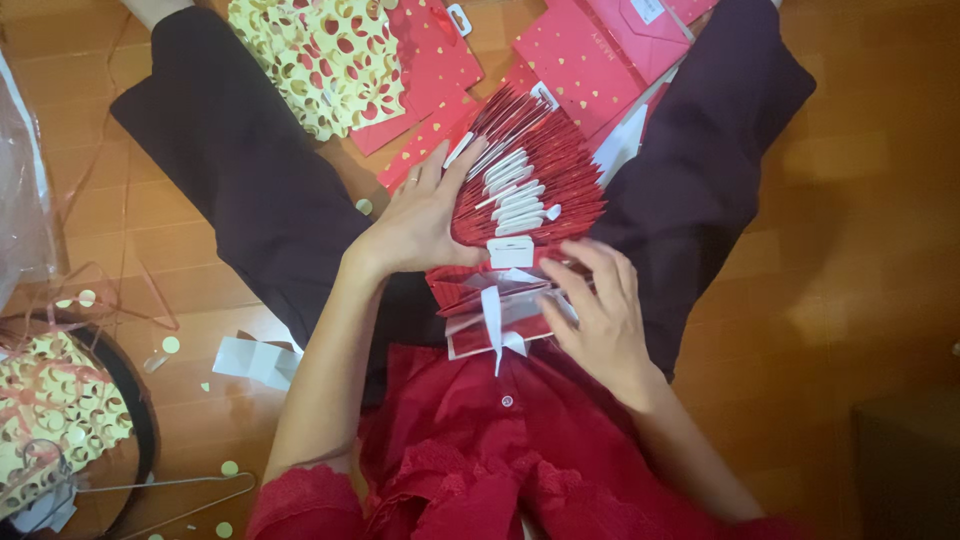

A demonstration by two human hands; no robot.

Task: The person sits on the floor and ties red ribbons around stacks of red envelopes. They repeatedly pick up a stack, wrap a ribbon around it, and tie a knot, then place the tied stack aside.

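Head view: left hand (425, 215) lies flat on the fanned red packets (525, 180); right hand (600, 305) pinches the lower packets (490, 310), which likely need squaring.

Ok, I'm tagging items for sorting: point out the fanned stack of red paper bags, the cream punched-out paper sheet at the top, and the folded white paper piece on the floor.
Fanned stack of red paper bags (540, 160): head view, upper fan.
Cream punched-out paper sheet (320, 55): head view, centre.
Folded white paper piece (255, 358): head view, middle fold.

Red bags (640, 40) cut off above.
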